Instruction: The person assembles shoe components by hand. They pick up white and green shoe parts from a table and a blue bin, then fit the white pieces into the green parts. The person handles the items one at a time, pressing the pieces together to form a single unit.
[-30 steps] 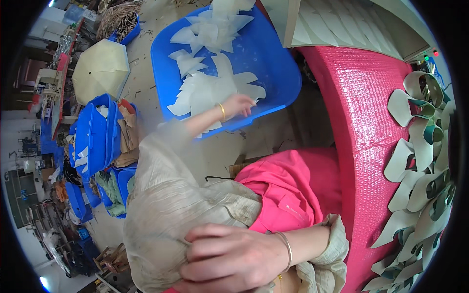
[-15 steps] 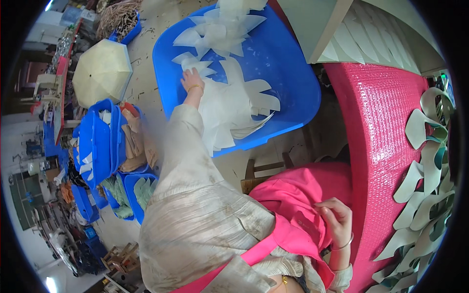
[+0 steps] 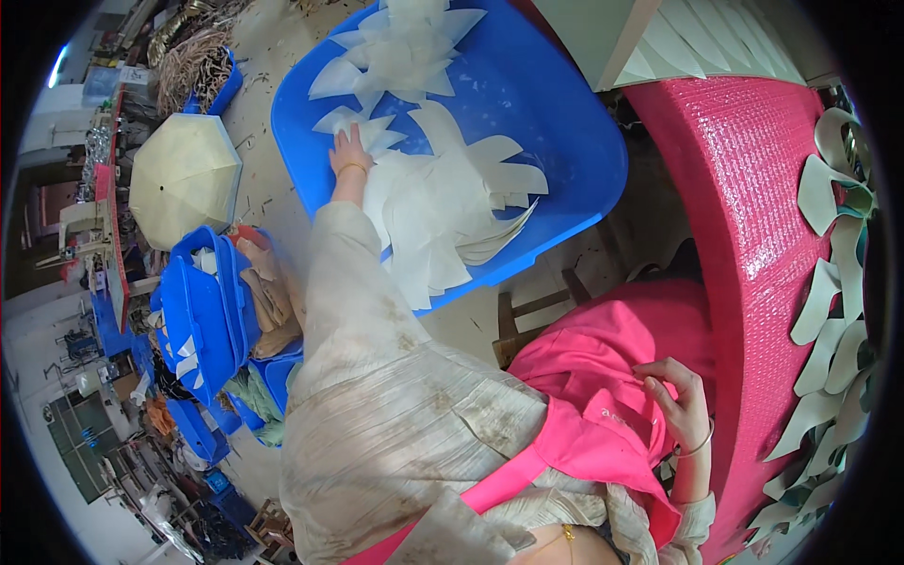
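Note:
My left hand (image 3: 349, 154) reaches into a large blue plastic tub (image 3: 589, 179). Its fingers are spread and stretched over the edge of some thin, pale, curved cut pieces (image 3: 414, 198), which look like flat sheet material. They lie in loose overlapping fans, and another cluster of pointed pieces (image 3: 405, 56) is at the tub's far end. Whether the fingertips pinch a piece is hard to see. My right hand (image 3: 680, 400) hovers by the pink apron (image 3: 593, 414), fingers loosely bent and apart, with nothing visible in them.
At right, a pink glossy covered surface (image 3: 744, 235) carries many pale curved pieces (image 3: 829, 377); a shelf (image 3: 603, 38) stands above it. Stacked blue tubs (image 3: 198, 311) and a cream umbrella (image 3: 184, 179) are at left. A wooden stool (image 3: 527, 320) stands below the tub.
The whole view has shifted a little, with the tub now slightly higher and further left. My left hand stays over the same pieces; my right hand stays by the apron.

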The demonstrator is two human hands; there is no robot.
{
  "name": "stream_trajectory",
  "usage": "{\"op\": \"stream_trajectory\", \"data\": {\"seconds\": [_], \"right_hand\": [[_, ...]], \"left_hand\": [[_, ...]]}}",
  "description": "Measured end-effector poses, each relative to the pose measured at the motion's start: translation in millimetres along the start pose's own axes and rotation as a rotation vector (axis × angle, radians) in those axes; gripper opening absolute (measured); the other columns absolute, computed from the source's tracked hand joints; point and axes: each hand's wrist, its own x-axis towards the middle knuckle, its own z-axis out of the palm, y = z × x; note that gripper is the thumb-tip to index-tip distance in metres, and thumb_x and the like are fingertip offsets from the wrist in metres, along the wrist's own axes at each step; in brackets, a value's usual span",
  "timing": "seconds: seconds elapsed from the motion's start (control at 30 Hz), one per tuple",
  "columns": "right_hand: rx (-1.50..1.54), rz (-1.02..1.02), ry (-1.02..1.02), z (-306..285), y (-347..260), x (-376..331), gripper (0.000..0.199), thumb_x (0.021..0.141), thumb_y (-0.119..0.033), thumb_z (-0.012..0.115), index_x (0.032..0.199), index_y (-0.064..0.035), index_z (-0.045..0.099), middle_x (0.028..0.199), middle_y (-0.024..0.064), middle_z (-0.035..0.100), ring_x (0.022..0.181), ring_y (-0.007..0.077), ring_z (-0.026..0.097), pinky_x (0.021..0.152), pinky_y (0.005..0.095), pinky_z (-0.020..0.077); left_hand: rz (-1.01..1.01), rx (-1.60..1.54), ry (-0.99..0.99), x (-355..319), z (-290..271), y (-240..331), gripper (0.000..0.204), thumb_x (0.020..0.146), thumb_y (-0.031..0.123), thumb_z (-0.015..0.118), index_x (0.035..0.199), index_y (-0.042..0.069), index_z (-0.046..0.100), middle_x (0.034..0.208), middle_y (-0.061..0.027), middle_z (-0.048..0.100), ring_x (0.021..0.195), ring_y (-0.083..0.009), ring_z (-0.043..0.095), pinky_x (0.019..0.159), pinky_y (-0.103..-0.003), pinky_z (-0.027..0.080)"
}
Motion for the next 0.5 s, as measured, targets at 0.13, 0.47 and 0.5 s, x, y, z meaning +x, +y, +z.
{"op": "stream_trajectory", "data": {"seconds": [0.13,0.47,0.5], "right_hand": [[-0.088,-0.024,-0.007,3,-8,4,0.015,0.077,0.0,0.057,0.092,0.0011,0.061,0.08,0.0119,0.06,0.074,0.022,0.06,0.067,0.0292,0.0468],[-0.095,-0.01,0.007,0,5,1,0.017,0.077,-0.001,0.057,0.093,0.0009,0.06,0.08,0.0134,0.058,0.072,0.0254,0.058,0.066,0.0312,0.0458],[-0.085,-0.003,0.003,-1,1,5,0.017,0.077,-0.001,0.057,0.093,0.0009,0.06,0.079,0.0136,0.058,0.071,0.026,0.058,0.065,0.0317,0.0456]], "left_hand": [[-0.198,0.046,-0.192,-3,38,1,0.052,0.079,0.025,0.053,0.129,0.02,0.036,0.116,-0.0126,0.053,0.115,-0.0289,0.045,0.093,-0.047,0.034],[-0.071,-0.185,0.162,29,-127,-8,0.023,0.083,0.02,0.048,0.098,0.016,0.065,0.089,-0.0161,0.064,0.083,-0.028,0.063,0.069,-0.039,0.049],[0.002,-0.226,0.154,31,-145,-16,0.023,0.082,0.019,0.05,0.099,0.014,0.065,0.088,-0.0162,0.064,0.08,-0.0277,0.063,0.068,-0.037,0.049]]}}
